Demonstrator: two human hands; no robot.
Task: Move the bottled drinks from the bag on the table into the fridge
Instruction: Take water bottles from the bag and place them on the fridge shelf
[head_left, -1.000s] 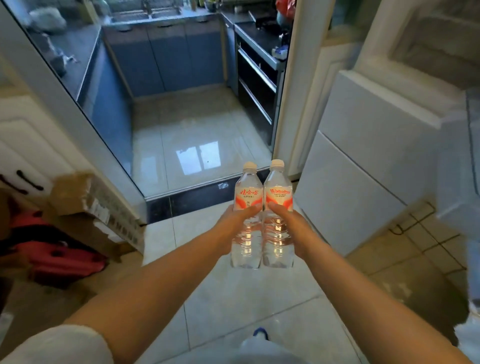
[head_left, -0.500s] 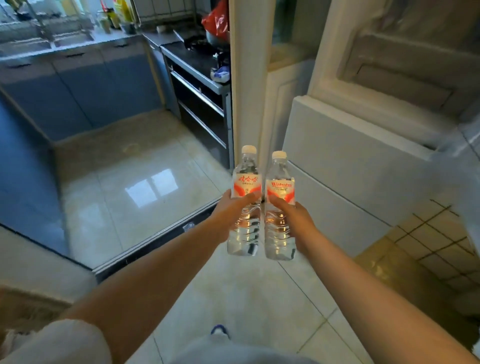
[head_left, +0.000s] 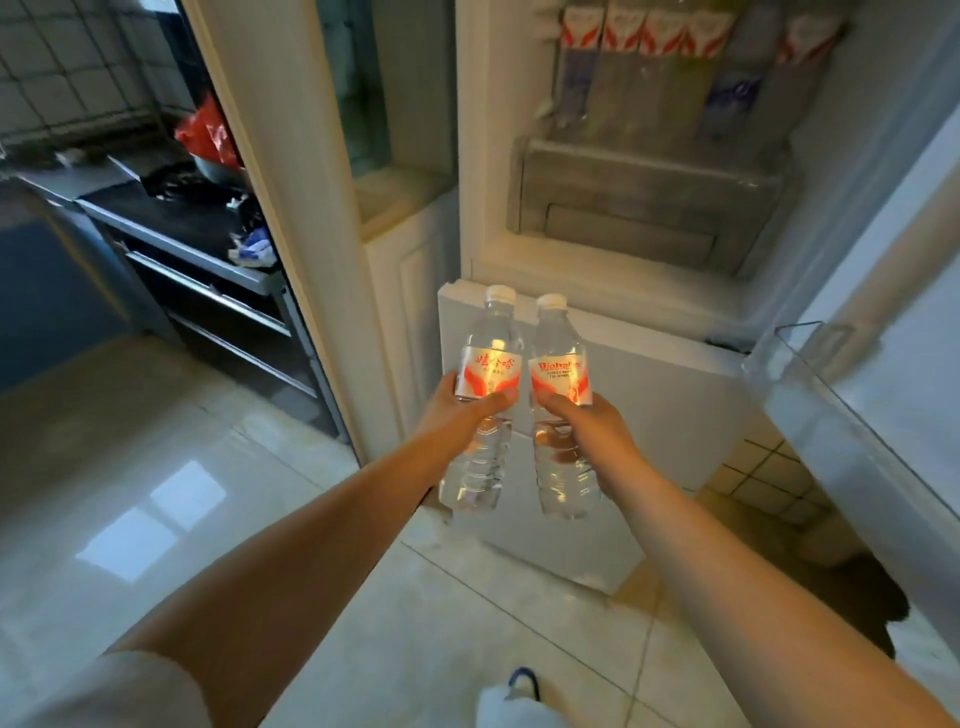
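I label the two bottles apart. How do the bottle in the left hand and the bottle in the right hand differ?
The left bottle shows Chinese characters on its label; the right bottle shows Latin letters. The left bottle's cap reaches slightly higher in the picture. Both are clear, white-capped, red-and-white labelled, and gripped upright.

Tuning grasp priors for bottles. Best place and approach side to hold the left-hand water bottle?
Grip the left bottle around its mid-body, at the lower edge of the label, coming from its outer left side. It stands upright, the right bottle sits close on its inner side, and its ribbed lower half probably flexes. The left hand wraps it there now; the right hand mirrors that.
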